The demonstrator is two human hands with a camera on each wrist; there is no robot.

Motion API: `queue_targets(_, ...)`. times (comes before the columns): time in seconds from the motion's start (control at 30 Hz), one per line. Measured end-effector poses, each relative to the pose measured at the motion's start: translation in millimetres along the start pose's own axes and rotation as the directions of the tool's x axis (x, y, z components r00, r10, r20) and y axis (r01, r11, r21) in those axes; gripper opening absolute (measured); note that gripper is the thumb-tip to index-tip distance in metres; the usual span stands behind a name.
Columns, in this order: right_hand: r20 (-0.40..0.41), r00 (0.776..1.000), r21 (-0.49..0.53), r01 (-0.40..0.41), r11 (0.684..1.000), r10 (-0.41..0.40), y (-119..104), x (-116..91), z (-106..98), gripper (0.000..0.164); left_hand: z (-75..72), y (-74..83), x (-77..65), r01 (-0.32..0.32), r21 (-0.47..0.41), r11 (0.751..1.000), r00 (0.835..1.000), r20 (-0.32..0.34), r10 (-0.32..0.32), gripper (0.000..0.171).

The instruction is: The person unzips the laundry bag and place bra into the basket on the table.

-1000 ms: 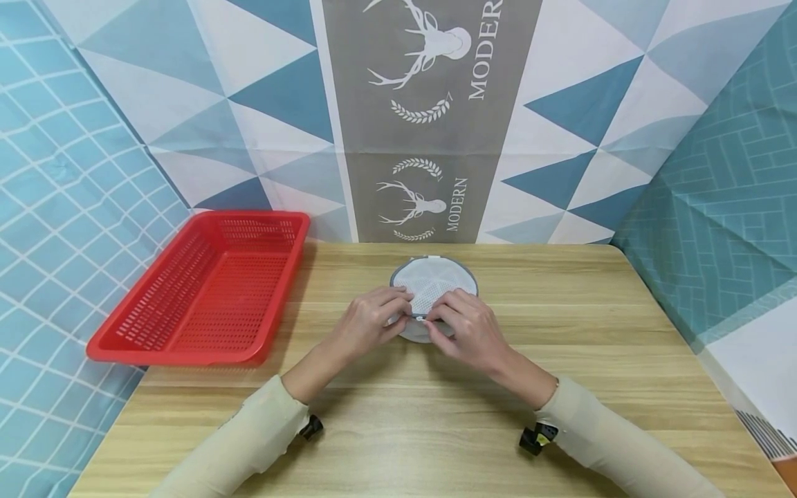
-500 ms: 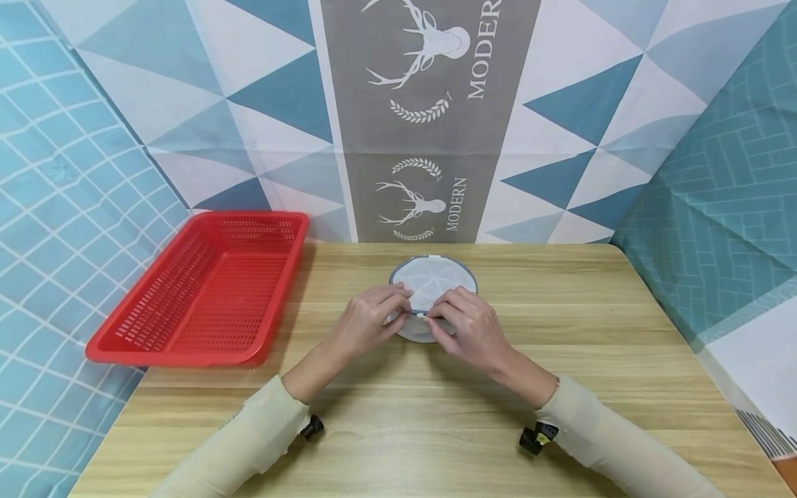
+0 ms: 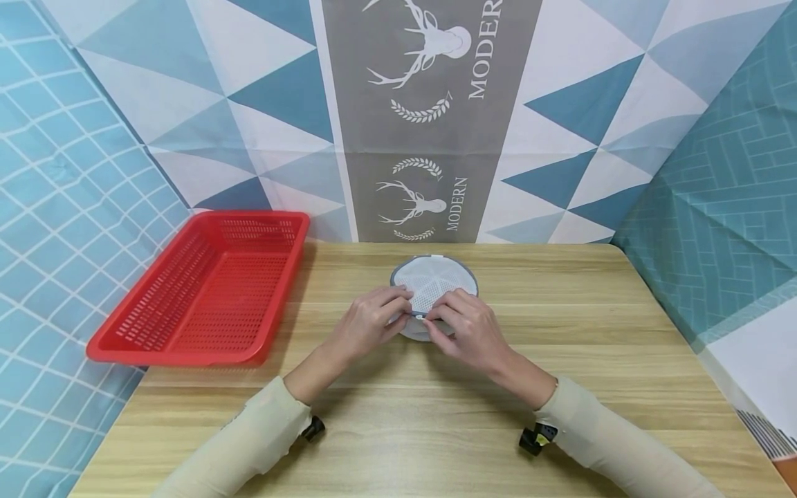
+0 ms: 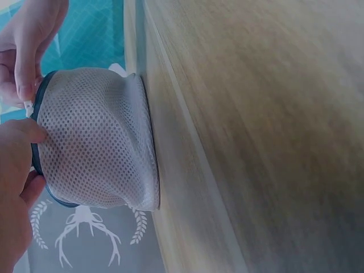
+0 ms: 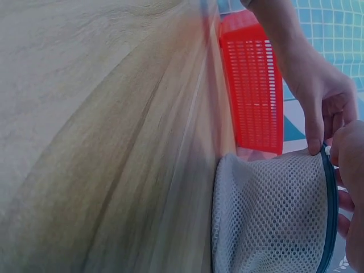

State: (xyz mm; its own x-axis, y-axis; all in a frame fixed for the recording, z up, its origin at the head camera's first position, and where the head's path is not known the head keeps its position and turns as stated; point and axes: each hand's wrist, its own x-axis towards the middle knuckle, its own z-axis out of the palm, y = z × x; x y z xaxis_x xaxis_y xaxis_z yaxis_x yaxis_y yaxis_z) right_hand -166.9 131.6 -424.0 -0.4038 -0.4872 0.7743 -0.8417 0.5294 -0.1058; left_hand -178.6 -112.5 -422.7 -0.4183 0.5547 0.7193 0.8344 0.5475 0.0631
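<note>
A round white mesh laundry bag (image 3: pixel 434 282) with a dark blue zippered rim stands upright on the wooden table in front of me. In the left wrist view, its mesh side (image 4: pixel 94 142) bulges and creases slightly. My left hand (image 3: pixel 373 315) pinches the near part of the rim, thumb outside and fingers over the top. Just beside it, my right hand (image 3: pixel 468 324) pinches at the small white zipper pull (image 4: pixel 28 108) on that rim. From the right wrist view, the left thumb presses against the bag's edge. The inside of the bag is hidden by its mesh top.
A red plastic basket (image 3: pixel 227 297) with slotted walls sits at the left side of the table (image 3: pixel 398 429). Patterned cloth (image 3: pixel 261 104) hangs behind the table and along both sides. Small black cameras (image 3: pixel 537 438) are strapped at the wrists.
</note>
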Motion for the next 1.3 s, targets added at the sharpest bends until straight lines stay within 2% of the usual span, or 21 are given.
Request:
queue_targets(0.23, -0.004, 1.0, 0.001, -0.007, 1.0, 0.007, 1.9, -2.2, -1.6, 0.011, -1.5, -0.8, -0.9, 0.01, 0.001, 1.0, 1.0, 0.009, -0.01, 0.022)
queue_targets(0.6, -0.018, 1.0, -0.006, -0.012, 1.0, 0.012, 0.8, 0.2, -1.7, 0.013, 0.4, -2.6, -0.4, 0.015, 0.01, 1.0, 0.999, -0.033, -0.015, 0.026)
queue_targets(1.03, -0.02, 1.0, -0.008, -0.007, 1.0, 0.007, -0.3, 1.4, -0.3, 0.013, -0.6, 1.2, 1.3, -0.004, 0.04, 0.999, 1.0, -0.007, 0.004, 0.023)
queue_targets(1.3, -0.02, 1.0, -0.017, -0.004, 1.0, 0.004, 0.9, -0.7, -0.6, 0.014, -1.7, 0.7, 1.1, 0.009, -0.022, 1.0, 1.0, 0.008, -0.008, 0.02)
